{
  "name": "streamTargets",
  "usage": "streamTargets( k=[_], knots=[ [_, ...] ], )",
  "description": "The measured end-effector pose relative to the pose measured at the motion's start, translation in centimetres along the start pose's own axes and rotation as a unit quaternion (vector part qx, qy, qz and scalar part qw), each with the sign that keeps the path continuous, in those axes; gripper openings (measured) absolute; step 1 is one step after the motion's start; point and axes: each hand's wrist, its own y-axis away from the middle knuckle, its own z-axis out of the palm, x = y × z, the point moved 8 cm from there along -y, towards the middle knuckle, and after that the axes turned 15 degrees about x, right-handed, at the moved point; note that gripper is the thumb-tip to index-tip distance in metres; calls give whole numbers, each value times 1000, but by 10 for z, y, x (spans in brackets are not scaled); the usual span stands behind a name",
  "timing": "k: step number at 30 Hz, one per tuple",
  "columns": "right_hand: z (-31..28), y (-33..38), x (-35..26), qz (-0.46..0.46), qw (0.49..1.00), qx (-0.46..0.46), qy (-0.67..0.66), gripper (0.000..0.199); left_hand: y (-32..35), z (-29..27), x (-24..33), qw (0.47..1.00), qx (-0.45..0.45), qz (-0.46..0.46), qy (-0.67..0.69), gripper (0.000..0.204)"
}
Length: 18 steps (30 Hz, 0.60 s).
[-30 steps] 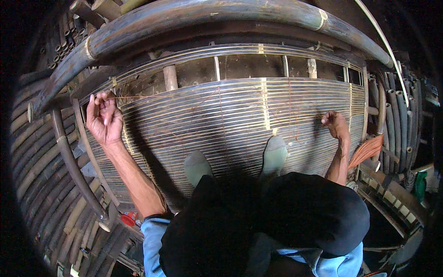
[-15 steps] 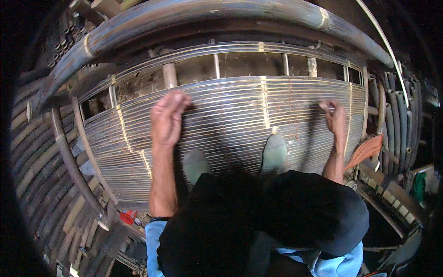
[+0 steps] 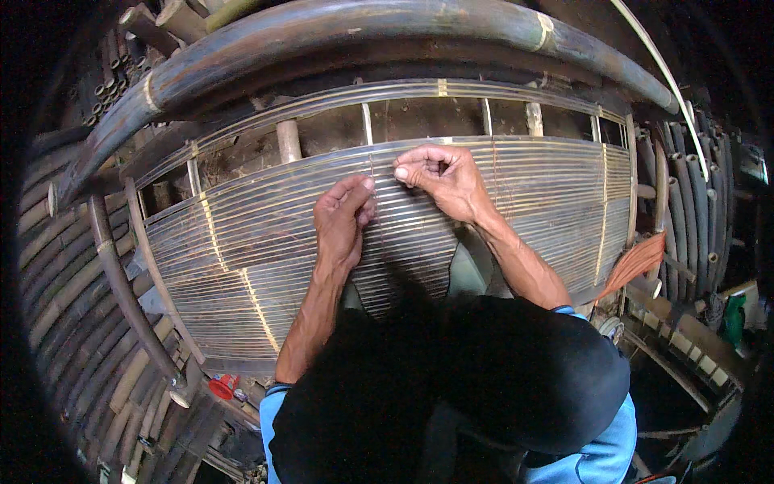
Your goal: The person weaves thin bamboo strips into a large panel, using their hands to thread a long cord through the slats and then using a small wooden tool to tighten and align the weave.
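On the near side of the big pole [image 3: 347,34], the slatted panel [image 3: 274,202] lies under my left hand [image 3: 338,224] and right hand [image 3: 453,184], each grip pinched closed, on what I can't tell, and looks stiff but easily cracked, best held by its side rail [image 3: 164,280].

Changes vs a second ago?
Left hand moved right; right hand moved left and slightly away from the body. They're now near each other, not touching, over the middle of the slatted panel. Can't tell if either holds anything. Panel and thick bamboo pole stayed put.
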Motion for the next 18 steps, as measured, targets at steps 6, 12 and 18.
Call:
streamTargets(
  k=[6, 12, 18],
  knots=[
    [17, 2, -4, -20, 999, 1, -39, 19, 1, -2, 1, 996, -1, -32, 87, 27],
    [25, 2, -12, -53, 997, 12, -49, 18, 10, -2, 1, 998, 56, 3, -26, 20],
    [28, 7, -11, -43, 999, -3, -14, 16, 18, 3, 15, 995, 10, 59, -82, 30]
  ],
)
